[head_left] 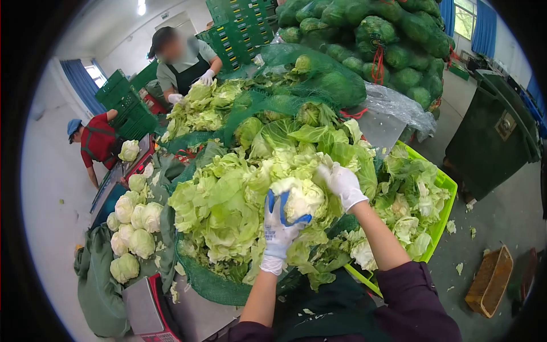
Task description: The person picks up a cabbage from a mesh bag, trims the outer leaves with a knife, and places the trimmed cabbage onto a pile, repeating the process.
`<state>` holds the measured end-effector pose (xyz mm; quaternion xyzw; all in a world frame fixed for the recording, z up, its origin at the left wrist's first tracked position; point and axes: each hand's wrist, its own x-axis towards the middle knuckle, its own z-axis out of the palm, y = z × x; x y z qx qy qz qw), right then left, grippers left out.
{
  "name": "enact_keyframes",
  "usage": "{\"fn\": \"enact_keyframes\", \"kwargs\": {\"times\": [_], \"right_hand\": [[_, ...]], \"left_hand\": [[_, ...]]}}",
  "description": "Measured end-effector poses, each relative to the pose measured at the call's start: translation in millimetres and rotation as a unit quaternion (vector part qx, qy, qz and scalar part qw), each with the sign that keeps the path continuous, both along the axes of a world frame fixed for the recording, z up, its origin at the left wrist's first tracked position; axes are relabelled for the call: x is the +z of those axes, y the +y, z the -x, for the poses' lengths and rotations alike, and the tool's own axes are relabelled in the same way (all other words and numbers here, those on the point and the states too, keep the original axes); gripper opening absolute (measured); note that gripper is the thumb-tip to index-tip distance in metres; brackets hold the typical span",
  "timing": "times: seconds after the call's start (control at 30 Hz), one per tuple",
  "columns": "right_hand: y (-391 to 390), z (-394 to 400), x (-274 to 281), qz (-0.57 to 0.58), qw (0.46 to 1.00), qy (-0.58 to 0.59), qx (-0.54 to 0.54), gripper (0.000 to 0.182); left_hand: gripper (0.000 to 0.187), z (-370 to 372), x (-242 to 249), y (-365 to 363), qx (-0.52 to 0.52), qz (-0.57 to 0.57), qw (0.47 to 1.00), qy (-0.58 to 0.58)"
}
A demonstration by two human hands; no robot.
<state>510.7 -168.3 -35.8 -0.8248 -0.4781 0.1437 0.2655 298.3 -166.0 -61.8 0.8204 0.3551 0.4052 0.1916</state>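
My left hand (pixel 279 225), in a white glove with blue fingers, is wrapped round a pale cabbage head (pixel 303 199) from its left and lower side. Just right of that head is my right hand (pixel 342 183), in a white glove; its fingertips are smeared by motion, and what they hold, if anything, cannot be made out. Both hands are over a large heap of loose green cabbage leaves (pixel 216 199), which lies on green netting (pixel 211 285).
Trimmed cabbage heads (pixel 141 242) lie at the left near a red-edged scale (pixel 145 308). A yellow-green crate (pixel 444 185) of leaves stands right. Netted cabbages (pixel 399 57) are stacked behind. A dark bin (pixel 490 131) and a basket (pixel 490 282) are far right. Two co-workers (pixel 185 71) (pixel 99 139) stand left.
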Motion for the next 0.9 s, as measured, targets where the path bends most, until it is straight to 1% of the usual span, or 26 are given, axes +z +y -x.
{"fn": "enact_keyframes", "kwargs": {"times": [0.07, 0.1, 0.13, 0.2, 0.23, 0.3, 0.33, 0.37, 0.4, 0.43, 0.47, 0.5, 0.53, 0.57, 0.6, 0.67, 0.73, 0.8, 0.87, 0.9], "right_hand": [[-8, 19, -7, -0.078, 0.996, -0.026, -0.021, 0.048], [-8, 21, -7, -0.09, 0.996, 0.008, -0.021, 0.052], [-4, 17, -8, -0.089, 0.996, 0.009, -0.019, 0.052], [13, -2, -19, -0.032, 0.999, 0.014, -0.027, 0.057], [23, -14, -34, -0.039, 0.999, 0.016, -0.031, 0.054], [32, -24, -40, -0.037, 0.999, 0.004, -0.027, 0.052], [36, -26, -42, -0.032, 0.999, -0.009, -0.018, 0.051], [39, -25, -39, -0.003, 1.0, -0.021, -0.018, 0.055], [36, -20, -40, -0.004, 1.0, -0.019, -0.014, 0.055], [24, -11, -28, -0.065, 0.997, -0.019, -0.035, 0.059], [10, -1, -14, -0.125, 0.99, -0.019, -0.058, 0.064], [-10, 13, 3, -0.125, 0.99, -0.017, -0.059, 0.064], [-34, 28, 23, -0.112, 0.993, -0.02, -0.024, 0.067], [-52, 41, 28, -0.099, 0.995, -0.023, 0.011, 0.07], [-64, 50, 14, -0.136, 0.988, -0.051, 0.046, 0.068], [-78, 65, 4, -0.086, 0.993, -0.06, 0.057, 0.069], [-77, 71, -12, -0.087, 0.994, -0.042, 0.048, 0.068], [-70, 69, -23, -0.089, 0.995, -0.023, 0.041, 0.068], [-63, 64, -27, -0.111, 0.989, -0.099, 0.019, 0.066], [-59, 64, -28, -0.11, 0.989, -0.1, 0.017, 0.066]], "left_hand": [[0.081, 4, -6, 2, -0.029, 0.054, 0.995, -0.073], [0.084, 5, -7, 1, -0.017, 0.025, 0.998, -0.053], [0.084, 5, -9, -2, -0.015, 0.026, 0.998, -0.053], [0.082, 9, -16, -10, 0.017, -0.033, 0.999, -0.011], [0.082, 11, -18, -13, 0.014, -0.034, 0.999, -0.009], [0.077, 17, -23, -18, -0.003, 0.019, 0.997, -0.071], [0.077, 20, -26, -15, 0.002, 0.021, 0.997, -0.07], [0.075, 24, -31, -6, -0.017, 0.095, 0.981, -0.171], [0.074, 27, -37, 2, -0.036, 0.165, 0.948, -0.269], [0.078, 30, -44, 9, -0.022, 0.183, 0.935, -0.301], [0.078, 29, -40, 10, -0.021, 0.181, 0.936, -0.301], [0.079, 26, -31, 7, -0.005, 0.148, 0.958, -0.245], [0.079, 21, -22, 5, 0.011, 0.114, 0.975, -0.189], [0.081, 14, -15, 3, 0.011, 0.1, 0.977, -0.188], [0.081, 9, -6, 1, 0.01, 0.103, 0.976, -0.189], [0.081, 0, 13, -2, 0.063, 0.04, 0.997, -0.02], [0.083, -6, 21, -2, 0.041, 0.024, 0.999, -0.004], [0.084, -13, 28, -6, 0.064, -0.001, 0.996, 0.066], [0.083, -17, 26, -3, 0.062, -0.015, 0.996, 0.065], [0.082, -19, 23, 0, 0.068, -0.016, 0.996, 0.057]]}}
